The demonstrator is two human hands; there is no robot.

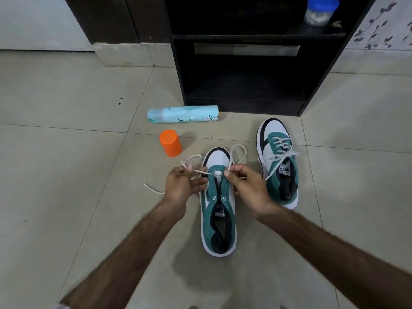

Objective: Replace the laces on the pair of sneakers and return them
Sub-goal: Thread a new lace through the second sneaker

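Note:
A teal, white and black sneaker lies on the tiled floor in front of me, toe pointing away, with only its front eyelets threaded. A white lace passes through those eyelets. My left hand pinches the lace's left part beside the toe. My right hand pinches the right part, which loops above the toe. One loose lace end trails on the floor at the left. The second sneaker stands to the right, fully laced and tied.
An orange cup lies on the floor left of the sneakers, with a light blue spray can on its side behind it. A dark shelf unit stands behind, holding a blue-lidded jar on its upper shelf.

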